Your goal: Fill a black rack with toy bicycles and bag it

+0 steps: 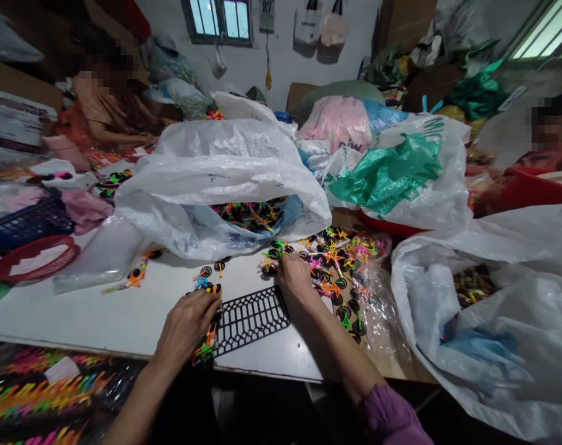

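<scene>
A black plastic rack [253, 318] with a grid of slots lies slightly tilted on the white table. Small colourful toy bicycles [208, 346] stand along its left end. My left hand [188, 321] is curled over these, its fingers closed on a toy bicycle and partly hiding it. Beyond the rack's right end, my right hand [296, 278] reaches to the edge of a loose pile of toy bicycles [330, 266]. Its fingertips are pinched at a green and black toy bicycle [275, 250], though the exact grip is partly hidden. Loose black wheels [219, 267] lie past the left hand.
A large white sack [225, 170] of toy bicycles stands behind the table, another open sack [448, 371] at the right. Left are a red basket [35, 258] and clear plastic bags [105, 253]. Two people [114, 111] sit further back. Rows of colourful pieces [44, 395] lie below left.
</scene>
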{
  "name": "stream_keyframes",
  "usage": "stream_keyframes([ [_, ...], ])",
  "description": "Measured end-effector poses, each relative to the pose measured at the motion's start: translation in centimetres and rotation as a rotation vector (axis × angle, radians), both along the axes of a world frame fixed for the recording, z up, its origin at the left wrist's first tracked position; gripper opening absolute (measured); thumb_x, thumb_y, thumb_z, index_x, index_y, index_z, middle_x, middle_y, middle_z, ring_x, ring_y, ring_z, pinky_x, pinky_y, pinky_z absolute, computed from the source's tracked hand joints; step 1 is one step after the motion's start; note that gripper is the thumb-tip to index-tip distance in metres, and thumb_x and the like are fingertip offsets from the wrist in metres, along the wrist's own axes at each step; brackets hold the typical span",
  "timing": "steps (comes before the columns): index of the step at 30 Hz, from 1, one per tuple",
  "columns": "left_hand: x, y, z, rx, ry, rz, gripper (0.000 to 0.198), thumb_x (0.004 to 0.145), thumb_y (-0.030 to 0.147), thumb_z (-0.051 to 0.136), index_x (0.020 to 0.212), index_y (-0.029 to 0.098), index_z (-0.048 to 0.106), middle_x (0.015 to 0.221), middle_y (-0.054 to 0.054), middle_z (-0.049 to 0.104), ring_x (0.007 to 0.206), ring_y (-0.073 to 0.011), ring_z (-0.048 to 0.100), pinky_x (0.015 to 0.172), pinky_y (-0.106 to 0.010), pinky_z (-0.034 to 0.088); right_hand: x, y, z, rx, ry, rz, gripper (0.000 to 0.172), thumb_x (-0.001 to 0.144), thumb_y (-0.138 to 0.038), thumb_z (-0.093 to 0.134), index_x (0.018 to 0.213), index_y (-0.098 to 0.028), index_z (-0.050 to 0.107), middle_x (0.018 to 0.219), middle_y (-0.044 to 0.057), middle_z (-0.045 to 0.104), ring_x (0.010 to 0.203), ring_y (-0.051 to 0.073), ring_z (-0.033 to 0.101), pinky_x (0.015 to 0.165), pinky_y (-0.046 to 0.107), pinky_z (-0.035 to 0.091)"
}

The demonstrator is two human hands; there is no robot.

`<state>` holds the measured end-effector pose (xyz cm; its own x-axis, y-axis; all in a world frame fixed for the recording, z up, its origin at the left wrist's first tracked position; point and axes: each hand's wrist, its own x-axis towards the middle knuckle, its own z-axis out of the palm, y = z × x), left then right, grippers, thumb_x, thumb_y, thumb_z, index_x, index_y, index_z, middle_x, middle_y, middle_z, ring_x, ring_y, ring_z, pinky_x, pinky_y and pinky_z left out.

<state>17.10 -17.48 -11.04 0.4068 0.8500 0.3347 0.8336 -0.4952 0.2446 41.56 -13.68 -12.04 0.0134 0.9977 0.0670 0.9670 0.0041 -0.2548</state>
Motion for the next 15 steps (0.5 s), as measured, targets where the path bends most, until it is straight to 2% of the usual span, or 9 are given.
stream_keyframes([
  [4, 0.4, 0.5, 1.1, -0.029, -0.049, 0.072, 0.028, 0.086, 0.038, 0.042, 0.084, 0.019, 0.063, 0.081, -0.005, 0.065, 0.076, -0.0190, 0.060, 0.070, -0.031, 0.046, -0.9, -1.8, 0.1, 0.043, 0.283, 0.103, 0.017, 0.085, -0.025, 0.050, 0.099, -0.019, 0.058, 0.095, 0.005, 0.063, 0.086, 0.017, 0.057, 0.072, 0.025, 0.039],
  [6, 1.1, 0.6, 2.1, -0.035, -0.183, 0.130, 0.028, 0.083, 0.041, 0.047, 0.093, 0.019, 0.062, 0.093, -0.007, 0.064, 0.086, -0.0199, 0.059, 0.079, -0.033, 0.045, -1.4, -2.4, 0.6, 0.025, 0.430, 0.109, 0.018, 0.083, -0.027, 0.053, 0.098, -0.019, 0.061, 0.093, 0.004, 0.064, 0.082, 0.016, 0.058, 0.070, 0.024, 0.040],
  [8, 2.0, 0.8, 3.2, -0.093, -0.372, 0.194, 0.039, 0.076, 0.045, 0.057, 0.104, 0.019, 0.059, 0.103, -0.008, 0.062, 0.095, -0.0209, 0.057, 0.084, -0.034, 0.044, -1.9, -2.9, 1.6, 0.036, 0.548, 0.134, 0.018, 0.080, -0.029, 0.057, 0.094, -0.019, 0.063, 0.087, 0.002, 0.065, 0.076, 0.015, 0.058, 0.066, 0.023, 0.039],
  [10, 3.2, 1.1, 4.1, -0.300, -0.579, 0.205, 0.050, 0.067, 0.047, 0.065, 0.107, 0.017, 0.058, 0.101, -0.007, 0.063, 0.092, -0.0209, 0.059, 0.080, -0.033, 0.046, -2.5, -3.5, 2.8, 0.052, 0.635, 0.211, 0.016, 0.077, -0.027, 0.060, 0.090, -0.019, 0.065, 0.080, 0.001, 0.064, 0.070, 0.013, 0.056, 0.061, 0.021, 0.038],
  [11, 3.9, 1.1, 4.4, -0.434, -0.683, 0.186, 0.049, 0.066, 0.047, 0.066, 0.103, 0.016, 0.059, 0.096, -0.006, 0.064, 0.087, -0.0201, 0.060, 0.076, -0.032, 0.047, -2.7, -3.9, 3.4, 0.049, 0.669, 0.256, 0.014, 0.076, -0.026, 0.061, 0.087, -0.019, 0.066, 0.077, 0.000, 0.064, 0.067, 0.012, 0.055, 0.060, 0.021, 0.037],
  [13, 4.9, 1.0, 4.9, -0.653, -0.853, 0.142, 0.039, 0.066, 0.045, 0.065, 0.092, 0.016, 0.062, 0.082, -0.003, 0.066, 0.075, -0.0170, 0.061, 0.068, -0.029, 0.047, -3.1, -4.6, 4.2, 0.026, 0.719, 0.318, 0.010, 0.073, -0.022, 0.063, 0.082, -0.018, 0.066, 0.070, -0.002, 0.061, 0.062, 0.011, 0.052, 0.058, 0.020, 0.035],
  [15, 5.6, 0.6, 5.2, -0.731, -0.927, 0.115, 0.030, 0.067, 0.043, 0.065, 0.080, 0.016, 0.063, 0.072, -0.001, 0.065, 0.066, -0.0140, 0.059, 0.063, -0.026, 0.045, -3.2, -5.4, 4.7, -0.009, 0.731, 0.341, 0.007, 0.071, -0.021, 0.063, 0.077, -0.018, 0.064, 0.067, -0.003, 0.059, 0.059, 0.010, 0.050, 0.056, 0.020, 0.033],
])
